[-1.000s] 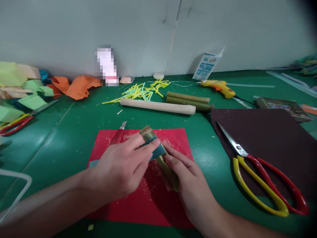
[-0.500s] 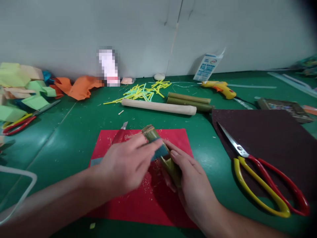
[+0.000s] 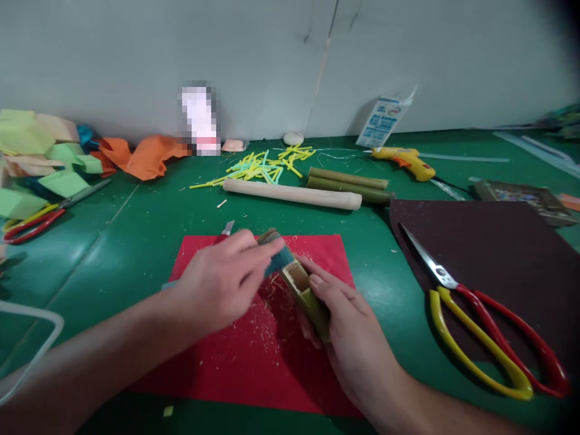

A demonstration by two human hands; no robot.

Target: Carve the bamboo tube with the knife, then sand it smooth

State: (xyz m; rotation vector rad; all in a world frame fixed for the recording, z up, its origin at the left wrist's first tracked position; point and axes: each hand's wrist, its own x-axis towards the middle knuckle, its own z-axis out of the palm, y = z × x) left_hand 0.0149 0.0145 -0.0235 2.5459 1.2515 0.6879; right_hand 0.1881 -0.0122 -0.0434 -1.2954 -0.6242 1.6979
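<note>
My right hand (image 3: 351, 314) wraps around a split green bamboo piece (image 3: 312, 302), tilted with its far end pointing up and left. Its hollow inside shows near my thumb. My left hand (image 3: 226, 278) presses a blue strip (image 3: 280, 261), which looks like sandpaper, onto the far part of the bamboo with the fingers. A pale blue-grey end shows left of that wrist. Beneath both hands lies a red sheet (image 3: 212, 374) sprinkled with fine shavings. Just beyond my left hand the blade of a craft knife (image 3: 228, 228) sticks out; the hand covers most of its handle.
Large scissors (image 3: 446, 278) lie on a dark sheet (image 3: 502, 241) at right. Farther back are a pale wooden stick (image 3: 292, 193), bamboo pieces (image 3: 348, 179), cut yellow straws (image 3: 254, 169) and a yellow glue gun (image 3: 408, 163). Folded paper (image 3: 67, 160) and more scissors (image 3: 38, 223) sit at left.
My left hand and the blue strip have slid up and left along the bamboo, uncovering more of its hollow. My right hand keeps its hold, almost unmoved.
</note>
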